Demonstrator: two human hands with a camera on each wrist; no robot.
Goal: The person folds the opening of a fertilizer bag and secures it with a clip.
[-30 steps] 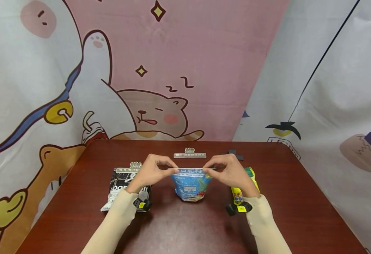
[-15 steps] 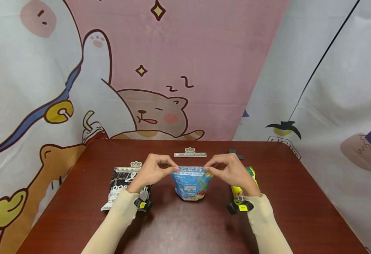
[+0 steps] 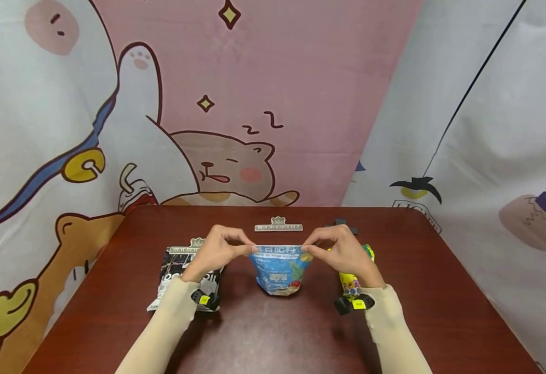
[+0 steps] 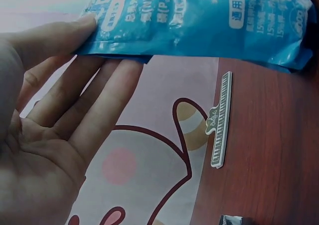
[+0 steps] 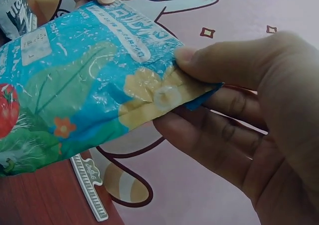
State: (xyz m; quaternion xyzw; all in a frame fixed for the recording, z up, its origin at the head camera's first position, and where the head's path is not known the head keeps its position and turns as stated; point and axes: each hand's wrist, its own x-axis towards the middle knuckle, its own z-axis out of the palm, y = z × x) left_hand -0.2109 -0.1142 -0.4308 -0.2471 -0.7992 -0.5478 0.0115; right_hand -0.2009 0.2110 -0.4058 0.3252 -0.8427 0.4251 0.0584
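Note:
A blue printed plastic bag (image 3: 278, 272) stands upright at the middle of the table, its top edge stretched flat between both hands. My left hand (image 3: 218, 251) pinches the top left corner, thumb on the near side and fingers behind, as the left wrist view shows on the blue bag (image 4: 199, 25). At the opposite corner my right hand (image 3: 340, 251) pinches in the same way; in the right wrist view the bag (image 5: 84, 85) shows vegetable and flower pictures. Beyond the bag lies a long clip with a piano-key pattern (image 3: 278, 227).
A black and white bag (image 3: 170, 275) with a similar clip (image 3: 184, 250) along its top lies at the left, partly behind my left arm. A yellow and green packet (image 3: 349, 283) sits partly behind my right wrist. A dark grey object (image 3: 340, 223) lies at the back right.
My left hand has shifted slightly left and my right hand slightly right along the bag's top edge, so more of that edge shows between them. The bag stays in place.

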